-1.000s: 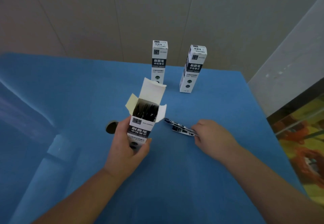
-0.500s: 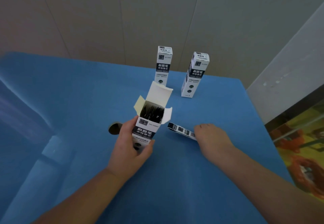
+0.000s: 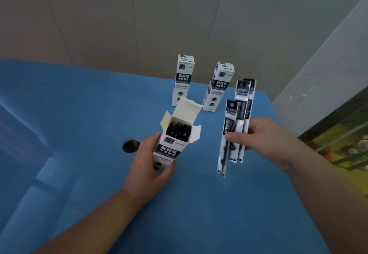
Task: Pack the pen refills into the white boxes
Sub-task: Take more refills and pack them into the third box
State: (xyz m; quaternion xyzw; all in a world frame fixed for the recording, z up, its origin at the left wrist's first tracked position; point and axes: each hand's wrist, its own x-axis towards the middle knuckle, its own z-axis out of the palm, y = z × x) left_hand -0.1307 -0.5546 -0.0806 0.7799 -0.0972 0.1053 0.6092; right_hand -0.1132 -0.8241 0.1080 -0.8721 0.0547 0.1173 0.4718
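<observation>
Fingers of the left hand curl round the lower half of the open box, held tilted above the desk, flaps up, dark refill packets already inside. To its right, the right hand pinches a fanned bunch of refill packets upright, near the box mouth but not yet in. Behind stand two closed boxes, apparently finished. This bunch looks like the last to pack.

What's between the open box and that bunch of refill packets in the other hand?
Nothing: the head view shows only bare blue table between the open box and the refill packets.
</observation>
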